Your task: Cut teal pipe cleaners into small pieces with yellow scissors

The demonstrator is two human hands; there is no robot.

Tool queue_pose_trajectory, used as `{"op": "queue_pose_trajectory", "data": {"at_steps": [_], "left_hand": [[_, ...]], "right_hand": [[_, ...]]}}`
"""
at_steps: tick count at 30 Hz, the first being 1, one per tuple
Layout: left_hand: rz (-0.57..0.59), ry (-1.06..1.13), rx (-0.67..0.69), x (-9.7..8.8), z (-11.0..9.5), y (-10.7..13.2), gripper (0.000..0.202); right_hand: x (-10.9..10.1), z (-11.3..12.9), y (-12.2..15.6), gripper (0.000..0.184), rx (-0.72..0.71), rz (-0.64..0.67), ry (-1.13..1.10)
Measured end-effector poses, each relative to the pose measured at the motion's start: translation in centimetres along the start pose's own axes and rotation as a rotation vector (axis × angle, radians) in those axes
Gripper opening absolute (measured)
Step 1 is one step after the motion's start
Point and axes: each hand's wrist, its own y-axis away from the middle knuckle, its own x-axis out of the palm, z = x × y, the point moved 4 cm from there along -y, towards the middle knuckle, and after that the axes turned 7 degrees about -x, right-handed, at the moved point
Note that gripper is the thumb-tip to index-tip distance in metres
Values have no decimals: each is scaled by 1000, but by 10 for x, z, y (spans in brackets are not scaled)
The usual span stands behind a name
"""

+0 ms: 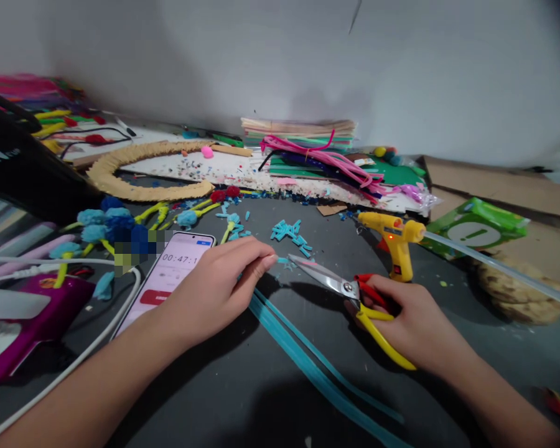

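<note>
My left hand [228,283] pinches a bundle of long light-blue pipe cleaners [308,367], whose tails run down toward the lower right. Short blue tips stick out past my thumb and forefinger. Right at those tips lie the blades of a pair of scissors [329,277] with red and yellow handles. My right hand [406,317] is wrapped round the handles; the blades look nearly closed. Just beyond, a small heap of cut blue pieces [290,233] is scattered on the dark table [224,398].
A phone [184,252] showing a timer lies under my left forearm. Blue pom-pom flowers [107,221] and a white cable [130,292] are at left. A yellow glue gun [394,239] with a long glue stick stands right, near a green packet [476,227]. Craft supplies [317,158] line the wall.
</note>
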Motion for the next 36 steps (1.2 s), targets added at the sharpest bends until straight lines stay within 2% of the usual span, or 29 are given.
{"op": "queue_pose_trajectory", "data": {"at_steps": [3, 25, 36], "left_hand": [[6, 7, 0, 0, -1, 0, 21], [11, -12, -4, 1, -2, 0, 18], [14, -21, -9, 3, -1, 0, 20]], "right_hand": [[2, -2, 0, 13, -12, 0, 9], [1, 0, 2, 3, -13, -1, 16], [-1, 2, 0, 4, -28, -29, 16]]}}
